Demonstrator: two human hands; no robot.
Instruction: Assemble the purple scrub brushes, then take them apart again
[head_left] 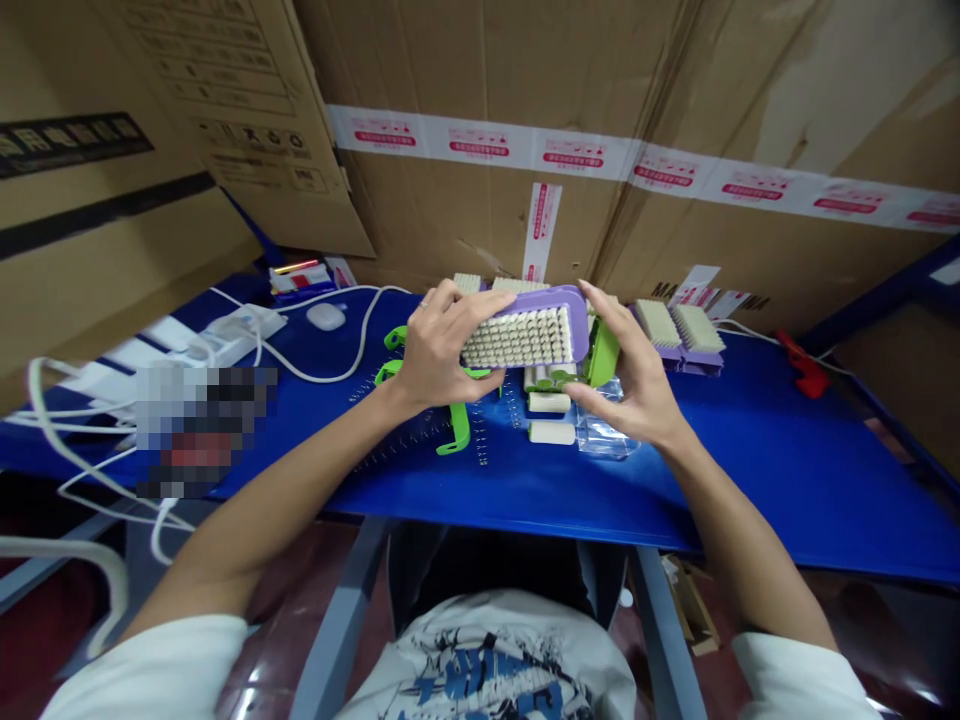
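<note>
My left hand (450, 345) is closed around the left part of a purple scrub brush (579, 322), its cream bristles facing me. At the brush's right end, my right hand (636, 385) curves around a bright green plastic piece (604, 355), which looks like a brush handle. Its fingertips are close to the purple edge; whether they touch it I cannot tell. Below the brush lie cream rollers (552, 433) and a clear plastic bag (606, 436). Loose green handles (455, 432) and many small screws (482, 447) lie under and left of my left hand.
More brushes, bristles up (697, 328), stand at the back right near a red tool (802, 366). Left are a white power strip (240, 330), cables, a white mouse (325, 316) and a blurred-out object (202, 435). Cardboard (465, 60) walls the blue table (750, 480) behind.
</note>
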